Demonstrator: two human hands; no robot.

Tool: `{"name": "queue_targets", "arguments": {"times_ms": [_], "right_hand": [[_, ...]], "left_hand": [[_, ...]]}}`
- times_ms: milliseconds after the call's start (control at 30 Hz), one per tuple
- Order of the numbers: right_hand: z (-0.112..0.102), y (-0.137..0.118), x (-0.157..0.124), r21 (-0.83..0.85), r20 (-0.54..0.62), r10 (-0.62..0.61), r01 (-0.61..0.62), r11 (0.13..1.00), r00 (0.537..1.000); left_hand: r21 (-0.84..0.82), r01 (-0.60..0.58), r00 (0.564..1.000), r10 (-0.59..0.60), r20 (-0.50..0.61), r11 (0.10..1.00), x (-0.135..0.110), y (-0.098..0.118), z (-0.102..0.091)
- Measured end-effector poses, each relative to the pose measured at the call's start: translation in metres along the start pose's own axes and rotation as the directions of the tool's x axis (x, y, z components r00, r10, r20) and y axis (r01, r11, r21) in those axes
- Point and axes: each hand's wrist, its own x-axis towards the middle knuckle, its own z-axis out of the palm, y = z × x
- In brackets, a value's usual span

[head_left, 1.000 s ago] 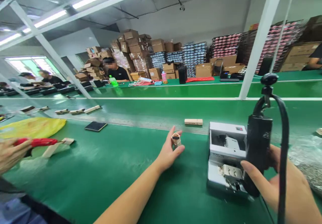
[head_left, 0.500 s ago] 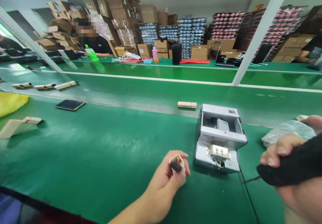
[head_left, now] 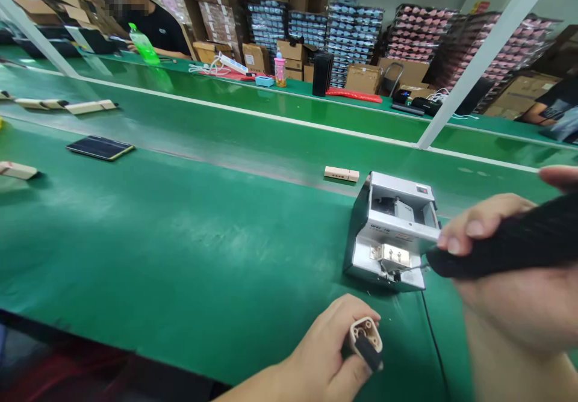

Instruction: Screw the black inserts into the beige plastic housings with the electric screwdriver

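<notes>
My left hand (head_left: 325,354) is low in the view, shut on a small beige plastic connector housing (head_left: 363,333) with a black part at its end. My right hand (head_left: 506,306) grips a black electric screwdriver (head_left: 510,248) lying almost level. Its thin bit reaches left to the outlet of a silver screw feeder (head_left: 397,227) on the green belt. The bit's tip appears to be at the feeder's metal outlet plate (head_left: 391,255), though the exact contact is too small to tell.
A black cable (head_left: 431,342) runs down from the feeder. A beige strip (head_left: 342,174) and a dark tablet (head_left: 100,147) lie on the green conveyor belt (head_left: 180,221). A co-worker (head_left: 153,29) sits at the far bench, before stacked cartons. A white post (head_left: 487,65) stands beyond.
My view has tilted and shifted, moving the background up. The screwdriver now lies level, its bit at the feeder. My left hand has moved right, turning the connector's open end upward.
</notes>
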Motion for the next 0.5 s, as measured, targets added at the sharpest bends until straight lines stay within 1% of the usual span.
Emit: {"name": "queue_targets", "arguments": {"times_ms": [100,233,300,400,433,500], "right_hand": [[0.009,0.009,0.003,-0.014,-0.021,-0.006,0.006,1.000,1.000],[0.027,0.019,-0.013,-0.031,-0.006,-0.015,0.015,0.999,1.000],[0.034,0.023,-0.019,-0.067,0.045,-0.044,0.047,0.997,0.998],[0.038,0.027,-0.019,-0.160,0.181,-0.119,0.149,0.976,0.976],[0.038,0.027,-0.018,-0.181,0.214,-0.138,0.178,0.967,0.967],[0.038,0.027,-0.016,-0.198,0.241,-0.155,0.205,0.959,0.958]], "left_hand": [[-0.005,-0.015,1.000,0.015,0.004,1.000,-0.002,-0.005,0.001],[0.006,-0.082,0.996,0.082,-0.030,0.997,-0.003,-0.017,0.008],[0.010,-0.079,0.996,0.079,-0.034,0.997,-0.002,-0.020,0.010],[0.000,-0.084,0.996,0.084,-0.028,0.996,0.000,-0.017,0.009],[-0.006,-0.071,0.997,0.071,-0.020,0.997,0.000,-0.014,0.008],[-0.014,-0.028,1.000,0.028,-0.006,1.000,0.001,-0.008,0.005]]}}
